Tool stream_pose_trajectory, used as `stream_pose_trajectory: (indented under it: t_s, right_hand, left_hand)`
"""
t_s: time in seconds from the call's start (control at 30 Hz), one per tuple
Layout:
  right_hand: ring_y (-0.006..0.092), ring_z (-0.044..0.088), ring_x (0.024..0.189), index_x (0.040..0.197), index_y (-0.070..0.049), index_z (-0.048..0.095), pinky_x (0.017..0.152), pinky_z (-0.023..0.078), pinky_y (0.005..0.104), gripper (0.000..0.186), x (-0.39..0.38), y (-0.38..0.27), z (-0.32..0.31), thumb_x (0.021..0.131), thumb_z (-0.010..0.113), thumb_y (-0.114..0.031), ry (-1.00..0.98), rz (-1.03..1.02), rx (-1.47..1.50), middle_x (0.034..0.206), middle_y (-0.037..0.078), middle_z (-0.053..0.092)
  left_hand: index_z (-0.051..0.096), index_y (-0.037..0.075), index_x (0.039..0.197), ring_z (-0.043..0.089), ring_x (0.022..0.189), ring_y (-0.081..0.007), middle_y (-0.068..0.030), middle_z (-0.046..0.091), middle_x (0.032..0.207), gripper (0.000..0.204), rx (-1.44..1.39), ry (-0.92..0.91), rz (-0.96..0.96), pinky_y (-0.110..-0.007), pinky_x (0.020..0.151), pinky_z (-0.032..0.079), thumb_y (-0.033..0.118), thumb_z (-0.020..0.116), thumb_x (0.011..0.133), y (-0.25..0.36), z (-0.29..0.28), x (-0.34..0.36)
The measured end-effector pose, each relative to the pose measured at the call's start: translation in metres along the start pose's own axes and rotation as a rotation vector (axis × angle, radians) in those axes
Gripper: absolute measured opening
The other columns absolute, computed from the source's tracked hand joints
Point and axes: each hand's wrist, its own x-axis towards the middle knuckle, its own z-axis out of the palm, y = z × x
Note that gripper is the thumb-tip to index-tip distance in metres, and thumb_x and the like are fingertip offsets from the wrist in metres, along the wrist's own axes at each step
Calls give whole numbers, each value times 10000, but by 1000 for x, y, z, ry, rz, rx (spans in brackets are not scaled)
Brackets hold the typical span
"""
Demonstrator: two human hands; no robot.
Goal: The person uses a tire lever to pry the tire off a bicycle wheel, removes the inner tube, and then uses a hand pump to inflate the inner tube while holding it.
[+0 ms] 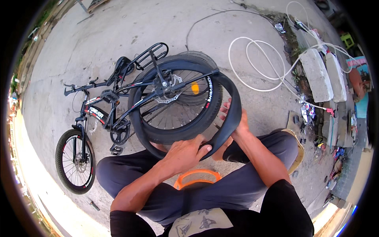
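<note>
A black bicycle (98, 112) lies tipped on the ground before me, its rear wheel (164, 136) nearest my hands. Around that wheel loops a black inner tube (233, 103), plump on the right side and hanging toward my lap. My left hand (183, 152) is closed on the tube's near stretch, thumb lying along it. On the right side of the loop, my right hand (241, 121) grips the tube, with fingertips showing past its inner edge. The tube's far part passes by the frame and wheel, where I cannot trace it fully.
The front wheel (75, 162) lies at left, and the saddle (123, 67) beyond. An orange curved frame (197, 173) sits between my legs. A coiled white hose (260, 89) spreads at right beside concrete blocks (317, 75) and scattered litter. A thin dark cable runs behind the bicycle.
</note>
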Motion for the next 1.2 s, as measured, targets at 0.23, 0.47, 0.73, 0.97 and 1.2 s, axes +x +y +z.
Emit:
stream_pose_trajectory:
  t_s: [0.23, 0.47, 0.73, 0.97, 1.2]
  right_hand:
    - [94, 577, 881, 1126, -85, 586, 717, 472, 256, 300, -13, 11, 13, 907, 711, -248, -127, -161, -58, 955, 3, 611]
    - [118, 580, 746, 1202, -50, 516, 615, 521, 306, 310, -24, 36, 12, 952, 636, -187, -215, -144, -197, 903, 42, 590]
    - [141, 554, 883, 1136, -13, 560, 767, 494, 333, 320, -14, 45, 18, 917, 662, -223, -215, -436, -527, 971, 82, 593]
    - [269, 566, 1146, 1530, -26, 291, 938, 473, 392, 753, -20, -88, -21, 872, 656, -66, -105, -278, -587, 1467, 179, 427]
    - [274, 564, 1196, 1474, 14, 369, 978, 489, 408, 673, -39, -245, -154, 879, 660, -105, -95, -591, -348, 1348, 182, 568]
  left_hand:
    - [554, 37, 1219, 670, 912, -340, -159, 689, 969, 478, 39, 181, 3, -449, 831, 488, 228, 754, 828, 30, 16, -31]
    - [636, 17, 1088, 594, 889, -304, -121, 622, 889, 325, 452, 473, 112, -422, 822, 432, 69, 692, 772, 6, 63, -59]
    - [635, 15, 1111, 596, 994, -334, -138, 636, 997, 301, 407, 662, -80, -445, 907, 433, 37, 669, 813, 17, 88, -80]
    - [612, 29, 1155, 599, 1006, -333, -145, 656, 1014, 324, 486, 808, -80, -452, 931, 430, 3, 631, 832, 28, 91, -68]
    - [632, 37, 1022, 646, 899, -393, -194, 680, 907, 206, 623, 660, -79, -483, 804, 487, 20, 655, 818, -2, 94, -48]
